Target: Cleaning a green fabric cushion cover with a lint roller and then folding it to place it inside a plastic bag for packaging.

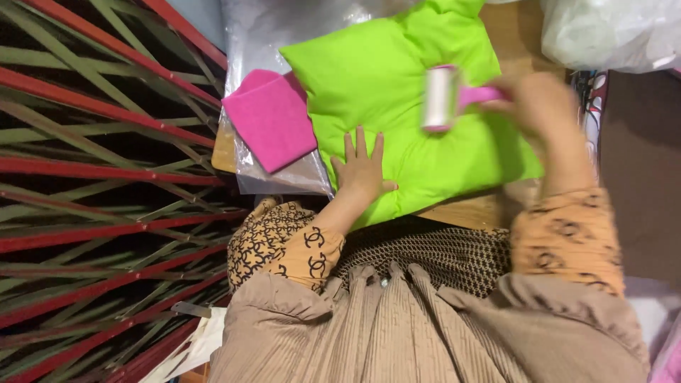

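A: From the head view, the left hand [362,169] lies flat, fingers spread, on the lime-green cushion [397,92] on the wooden table [461,211].

B: The right hand [543,103], blurred, is wrapped around the pink lint roller [443,98] just above the cushion.

A: With a loose grip, the cushion might slide toward the pink cloth [273,117].

Blurred right hand [540,103], lint roller [441,98]

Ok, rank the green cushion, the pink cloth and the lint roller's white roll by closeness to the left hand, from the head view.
1. Green cushion: the left hand lies flat on its near edge.
2. Pink cloth: just beyond the hand, toward the red slats.
3. White roll: over the cushion's middle, held by the right hand.
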